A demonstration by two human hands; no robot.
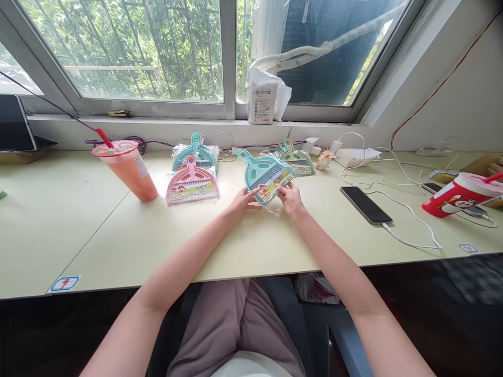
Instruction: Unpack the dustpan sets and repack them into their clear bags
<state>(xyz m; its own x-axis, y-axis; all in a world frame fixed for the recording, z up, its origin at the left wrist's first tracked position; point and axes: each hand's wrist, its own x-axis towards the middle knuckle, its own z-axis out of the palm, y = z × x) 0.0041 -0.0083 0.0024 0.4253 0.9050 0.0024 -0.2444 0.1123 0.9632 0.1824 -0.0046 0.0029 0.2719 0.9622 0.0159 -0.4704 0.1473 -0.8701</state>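
Both my hands hold a teal dustpan-and-brush set (255, 172) in clear wrapping, tilted, with a yellow label across its lower part. My left hand (243, 201) grips its lower left edge, and my right hand (291, 199) pinches its lower right corner. To the left lies a pink dustpan set (192, 183), overlapping a teal one (195, 152) behind it. Partly behind the held set, on the right, is a green dustpan set (295, 157), also wrapped.
A tall cup of orange drink (131, 170) leans at the left. On the right are a black phone (366, 204) on a white cable and a red cup (456, 196). A white packet (261, 102) stands on the windowsill. The table's front edge (251, 276) is near my lap.
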